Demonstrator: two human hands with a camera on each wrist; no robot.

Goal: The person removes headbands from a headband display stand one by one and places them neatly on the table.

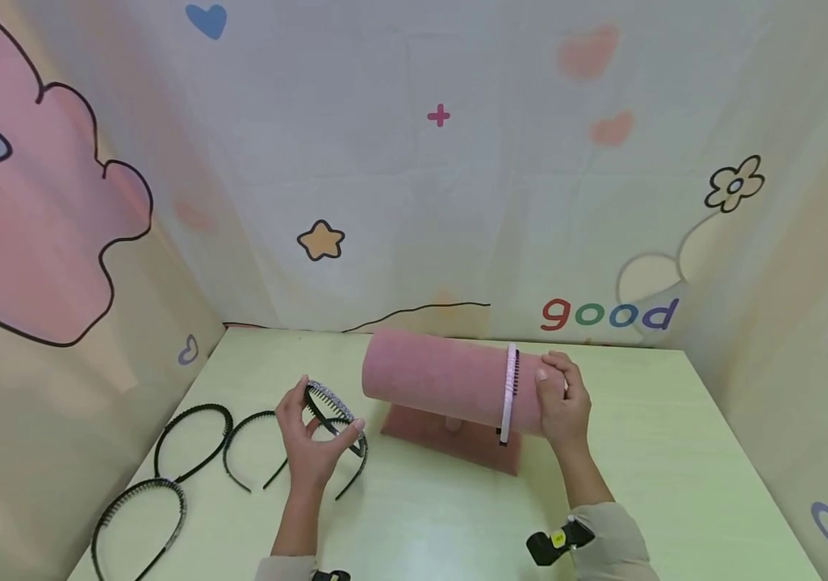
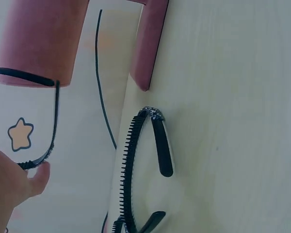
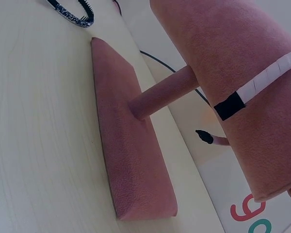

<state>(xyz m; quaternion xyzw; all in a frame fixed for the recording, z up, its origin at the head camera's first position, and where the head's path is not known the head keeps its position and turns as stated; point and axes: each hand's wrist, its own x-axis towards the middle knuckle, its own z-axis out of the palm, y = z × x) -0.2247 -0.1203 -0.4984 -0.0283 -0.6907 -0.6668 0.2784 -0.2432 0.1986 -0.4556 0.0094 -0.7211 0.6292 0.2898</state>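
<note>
My left hand holds a black toothed headband with a glittery silver top, thumb and fingers spread across it. It is up in the air, left of a pink velvet headband stand. In the left wrist view this headband overlaps the end of the stand's roll. The roll lies sideways on a short post over a flat pink base. Near its right end sits a white wrapped headband with black tips. My right hand grips the right end of the roll, thumb on the front.
Several dark headbands lie on the left of the pale table: one at the back, a glittery one in front, others around my left hand. A printed cloth backdrop stands behind and on both sides.
</note>
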